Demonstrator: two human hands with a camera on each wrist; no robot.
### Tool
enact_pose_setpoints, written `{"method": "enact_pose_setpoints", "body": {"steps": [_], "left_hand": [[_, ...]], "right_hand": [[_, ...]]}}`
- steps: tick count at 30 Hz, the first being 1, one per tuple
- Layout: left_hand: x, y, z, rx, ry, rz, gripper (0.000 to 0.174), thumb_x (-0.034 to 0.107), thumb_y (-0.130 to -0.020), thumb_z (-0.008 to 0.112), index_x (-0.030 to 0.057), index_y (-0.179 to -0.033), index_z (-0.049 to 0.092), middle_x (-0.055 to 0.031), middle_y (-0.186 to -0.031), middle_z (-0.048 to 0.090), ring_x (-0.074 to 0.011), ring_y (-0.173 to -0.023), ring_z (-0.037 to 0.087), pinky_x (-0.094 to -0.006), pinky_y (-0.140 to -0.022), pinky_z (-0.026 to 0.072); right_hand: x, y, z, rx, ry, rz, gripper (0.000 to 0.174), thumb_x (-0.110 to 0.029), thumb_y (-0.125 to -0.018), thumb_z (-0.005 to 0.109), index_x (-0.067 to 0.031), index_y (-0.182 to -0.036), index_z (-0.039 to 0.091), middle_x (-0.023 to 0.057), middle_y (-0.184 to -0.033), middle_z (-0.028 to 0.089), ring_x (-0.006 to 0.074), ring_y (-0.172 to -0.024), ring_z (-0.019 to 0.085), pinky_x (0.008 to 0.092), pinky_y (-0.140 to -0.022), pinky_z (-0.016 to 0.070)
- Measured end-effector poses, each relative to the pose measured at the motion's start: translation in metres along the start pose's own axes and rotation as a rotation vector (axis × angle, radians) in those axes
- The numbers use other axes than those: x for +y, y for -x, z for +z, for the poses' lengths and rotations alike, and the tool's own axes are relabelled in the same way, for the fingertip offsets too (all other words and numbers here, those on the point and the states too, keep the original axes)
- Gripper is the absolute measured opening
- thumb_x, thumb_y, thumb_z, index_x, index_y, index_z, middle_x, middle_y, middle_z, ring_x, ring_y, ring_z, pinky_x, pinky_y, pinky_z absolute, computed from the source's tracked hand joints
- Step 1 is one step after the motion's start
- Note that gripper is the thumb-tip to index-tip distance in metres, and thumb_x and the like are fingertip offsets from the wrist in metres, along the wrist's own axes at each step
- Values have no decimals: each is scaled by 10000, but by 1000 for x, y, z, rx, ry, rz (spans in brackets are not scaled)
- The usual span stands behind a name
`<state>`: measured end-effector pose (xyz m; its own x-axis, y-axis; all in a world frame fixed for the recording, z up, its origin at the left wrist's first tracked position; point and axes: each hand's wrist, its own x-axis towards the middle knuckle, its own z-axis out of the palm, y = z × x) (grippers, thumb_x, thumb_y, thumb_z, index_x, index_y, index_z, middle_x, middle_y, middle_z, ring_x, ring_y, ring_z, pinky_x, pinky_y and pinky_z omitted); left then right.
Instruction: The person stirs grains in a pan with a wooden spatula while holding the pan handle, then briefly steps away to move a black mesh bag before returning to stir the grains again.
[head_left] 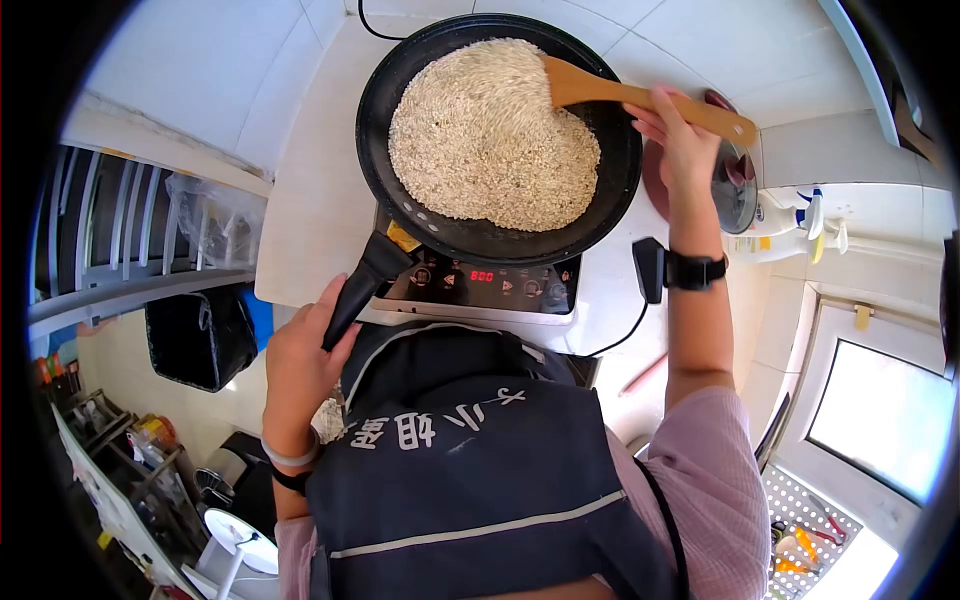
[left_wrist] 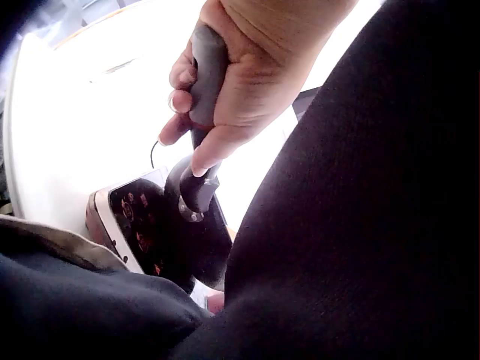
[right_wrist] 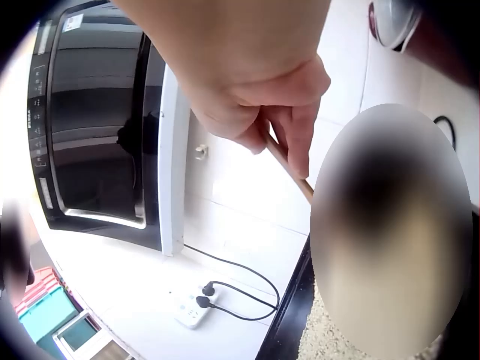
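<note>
A black pan (head_left: 375,130) with pale grains (head_left: 480,150) spread over its base sits on an induction cooker (head_left: 480,290). My left hand (head_left: 305,365) grips the pan's black handle (head_left: 360,290) at the lower left; the left wrist view shows the fingers and thumb of that hand (left_wrist: 251,82) round the handle (left_wrist: 208,75). At the pan's upper right, my right hand (head_left: 685,145) holds a wooden spatula (head_left: 600,88), its blade in the grains. In the right wrist view the hand (right_wrist: 262,97) pinches the spatula's shaft (right_wrist: 289,166); a blurred patch hides its blade.
A glass lid (head_left: 735,190) stands right of the pan, with spray bottles (head_left: 780,220) beyond. Tiled wall (head_left: 760,60) rises behind. A black bin (head_left: 200,340) stands on the floor at left. Plugs sit in a power strip (right_wrist: 193,307). A cable runs near the cooker's right.
</note>
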<state>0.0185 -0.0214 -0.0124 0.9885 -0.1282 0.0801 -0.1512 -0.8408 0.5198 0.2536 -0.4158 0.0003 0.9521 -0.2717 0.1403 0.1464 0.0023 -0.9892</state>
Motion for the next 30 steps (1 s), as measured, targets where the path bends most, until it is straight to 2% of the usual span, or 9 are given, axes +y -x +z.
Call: {"method": "enact_pose_setpoints", "body": {"steps": [3, 6, 7, 10, 12, 13, 19, 22, 30], "left_hand": [[0, 1, 2, 3, 1, -18, 591, 124, -796, 760, 137, -1352, 560, -128, -830, 649, -311, -691, 634, -376, -614, 498], [-1, 3, 3, 10, -2, -7, 590, 130, -802, 757, 140, -1356, 556, -129, -834, 650, -312, -692, 635, -377, -616, 499], [0, 3, 3, 10, -4, -8, 590, 130, -802, 757, 140, -1356, 556, -129, -834, 650, -312, -692, 635, -377, -616, 499], [0, 4, 3, 6, -13, -22, 584, 138, -806, 755, 141, -1356, 557, -131, -842, 653, -313, -698, 638, -378, -619, 502], [0, 5, 5, 20, -8, -18, 584, 144, -809, 754, 144, -1358, 556, -130, -853, 659, -315, -707, 643, -377, -623, 506], [0, 5, 6, 20, -7, -19, 584, 144, -809, 754, 144, -1358, 556, -130, -853, 659, -315, -707, 643, -377, -623, 506], [0, 5, 6, 12, -4, -26, 584, 143, -810, 753, 148, -1359, 556, -133, -886, 673, -314, -732, 655, -374, -636, 514], [1, 5, 7, 23, -4, -14, 582, 140, -810, 751, 147, -1359, 556, -135, -905, 679, -312, -745, 660, -371, -646, 517], [2, 6, 6, 16, -15, -20, 583, 139, -806, 754, 133, -1355, 559, -134, -878, 669, -314, -736, 652, -375, -643, 511]], "right_hand": [[3, -1, 21, -150, -32, 63, 257, -144, -928, 683, 63, -1077, 652, 157, -1002, 692, 271, -850, 731, 275, -677, 601], [0, 12, 26, -437, 104, -5, 196, -145, -930, 682, 8, -1050, 700, 107, -1037, 714, 223, -911, 720, 283, -745, 596], [-4, 19, 25, -437, 102, -5, 196, -145, -930, 682, 8, -1050, 700, 107, -1037, 714, 223, -911, 720, 283, -745, 596], [-30, 52, 12, -783, 350, -326, 84, -75, -898, 685, -11, -934, 726, 125, -1129, 716, 175, -943, 703, 272, -792, 568], [-57, 72, 3, -932, 442, -372, 136, -13, -847, 696, -16, -977, 737, 126, -1133, 715, 184, -925, 718, 269, -813, 573], [-66, 81, -2, -967, 481, -463, 109, -1, -832, 699, 0, -938, 725, 157, -1127, 711, 231, -901, 726, 281, -786, 573], [-113, 118, -32, -910, 552, -537, 116, -14, -793, 736, -8, -908, 717, 196, -1065, 715, 288, -840, 725, 304, -717, 571], [-123, 133, -31, -825, 495, -440, 130, -43, -799, 752, 3, -913, 709, 177, -1015, 727, 284, -793, 720, 306, -699, 570], [-38, 102, 9, -645, 391, -437, 109, -33, -870, 697, 11, -967, 719, 119, -936, 741, 171, -714, 693, 261, -644, 550]]}}
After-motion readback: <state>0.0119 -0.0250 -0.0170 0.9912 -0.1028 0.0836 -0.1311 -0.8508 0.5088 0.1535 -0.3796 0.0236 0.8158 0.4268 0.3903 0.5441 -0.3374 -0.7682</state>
